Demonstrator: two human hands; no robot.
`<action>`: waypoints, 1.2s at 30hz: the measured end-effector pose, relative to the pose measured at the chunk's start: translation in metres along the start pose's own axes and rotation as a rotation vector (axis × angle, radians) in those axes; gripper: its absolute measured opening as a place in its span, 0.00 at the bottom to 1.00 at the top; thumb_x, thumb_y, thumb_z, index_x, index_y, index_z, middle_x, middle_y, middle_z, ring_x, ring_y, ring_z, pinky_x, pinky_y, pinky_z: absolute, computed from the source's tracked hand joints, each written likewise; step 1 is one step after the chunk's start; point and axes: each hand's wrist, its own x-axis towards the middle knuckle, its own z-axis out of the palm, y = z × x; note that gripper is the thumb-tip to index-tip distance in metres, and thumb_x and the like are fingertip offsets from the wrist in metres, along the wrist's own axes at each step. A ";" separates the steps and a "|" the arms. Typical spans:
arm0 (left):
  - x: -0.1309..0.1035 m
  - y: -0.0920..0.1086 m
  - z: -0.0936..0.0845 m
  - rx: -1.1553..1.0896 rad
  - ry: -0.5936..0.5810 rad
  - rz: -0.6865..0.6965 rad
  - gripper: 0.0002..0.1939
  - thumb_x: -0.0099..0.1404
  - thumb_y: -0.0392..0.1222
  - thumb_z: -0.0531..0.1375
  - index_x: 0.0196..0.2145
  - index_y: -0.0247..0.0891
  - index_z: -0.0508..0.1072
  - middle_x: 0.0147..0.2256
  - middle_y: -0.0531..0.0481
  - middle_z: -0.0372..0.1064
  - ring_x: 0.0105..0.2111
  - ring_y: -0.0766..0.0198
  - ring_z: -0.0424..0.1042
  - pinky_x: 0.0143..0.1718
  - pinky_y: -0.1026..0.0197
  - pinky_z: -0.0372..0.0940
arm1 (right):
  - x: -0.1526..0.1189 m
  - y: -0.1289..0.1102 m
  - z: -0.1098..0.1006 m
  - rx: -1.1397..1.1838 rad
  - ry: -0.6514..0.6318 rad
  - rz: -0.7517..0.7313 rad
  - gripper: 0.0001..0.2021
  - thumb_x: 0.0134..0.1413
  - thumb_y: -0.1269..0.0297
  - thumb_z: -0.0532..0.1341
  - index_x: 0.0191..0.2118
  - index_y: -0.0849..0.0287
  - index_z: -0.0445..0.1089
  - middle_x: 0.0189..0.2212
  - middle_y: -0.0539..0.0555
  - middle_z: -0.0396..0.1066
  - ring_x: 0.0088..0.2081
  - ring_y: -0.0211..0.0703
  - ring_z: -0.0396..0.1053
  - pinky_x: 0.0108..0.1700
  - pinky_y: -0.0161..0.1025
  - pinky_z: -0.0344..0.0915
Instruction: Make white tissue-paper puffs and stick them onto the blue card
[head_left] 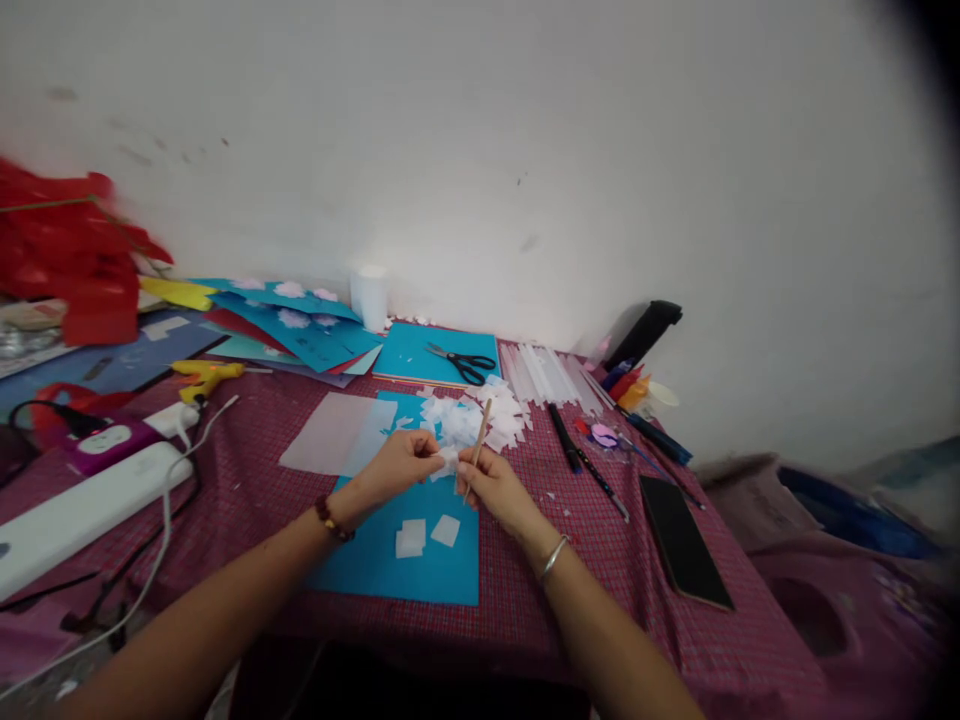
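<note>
Fingertips of my left hand (pixel 409 460) pinch one side of a small white paper piece (pixel 448 461). My right hand (pixel 491 485) grips a thin wooden stick (pixel 482 430) that points up and away, and its fingertips meet the other side of the paper. Both hands are above a blue sheet (pixel 442 575). Nearer me on that sheet lie a few white paper squares (pixel 410 538). Just beyond the hands is a heap of cut white paper pieces (pixel 502 415). A larger translucent white sheet (pixel 322 435) lies left of the heap.
Black-handled scissors (pixel 471 366) rest on blue paper at the back. A yellow glue gun (pixel 206 375), power strip (pixel 97 510) and white cable occupy the left. Rightward lie clear glue sticks (pixel 547 375), a black pen (pixel 564 438) and a phone (pixel 684 540). A white cup (pixel 370 297) stands near the wall.
</note>
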 end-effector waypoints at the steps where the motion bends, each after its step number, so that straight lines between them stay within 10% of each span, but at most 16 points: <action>1: -0.002 0.000 0.003 -0.004 0.015 0.017 0.10 0.51 0.42 0.60 0.22 0.36 0.62 0.19 0.59 0.56 0.19 0.71 0.56 0.20 0.68 0.52 | 0.000 0.000 0.001 -0.007 0.006 -0.002 0.12 0.48 0.55 0.60 0.34 0.58 0.62 0.17 0.43 0.65 0.14 0.32 0.57 0.17 0.31 0.55; 10: -0.024 0.009 0.008 -0.003 -0.149 -0.029 0.13 0.53 0.47 0.59 0.19 0.36 0.65 0.18 0.55 0.60 0.20 0.69 0.60 0.21 0.66 0.56 | 0.000 -0.003 0.006 -0.013 0.108 -0.081 0.08 0.48 0.59 0.58 0.29 0.57 0.59 0.16 0.43 0.62 0.14 0.32 0.55 0.17 0.32 0.53; 26: 0.000 0.017 0.020 -0.351 0.061 0.054 0.10 0.54 0.42 0.63 0.28 0.36 0.65 0.20 0.58 0.60 0.17 0.74 0.56 0.19 0.68 0.52 | -0.004 -0.009 0.001 -0.026 0.033 -0.150 0.05 0.47 0.66 0.61 0.27 0.58 0.65 0.19 0.44 0.64 0.18 0.33 0.59 0.21 0.31 0.56; 36: 0.010 0.004 0.002 -0.353 -0.196 -0.069 0.06 0.53 0.38 0.65 0.30 0.36 0.74 0.27 0.54 0.67 0.27 0.70 0.64 0.31 0.66 0.60 | -0.001 -0.017 -0.019 0.572 0.138 -0.142 0.09 0.49 0.59 0.64 0.36 0.56 0.72 0.32 0.50 0.74 0.31 0.37 0.72 0.40 0.39 0.69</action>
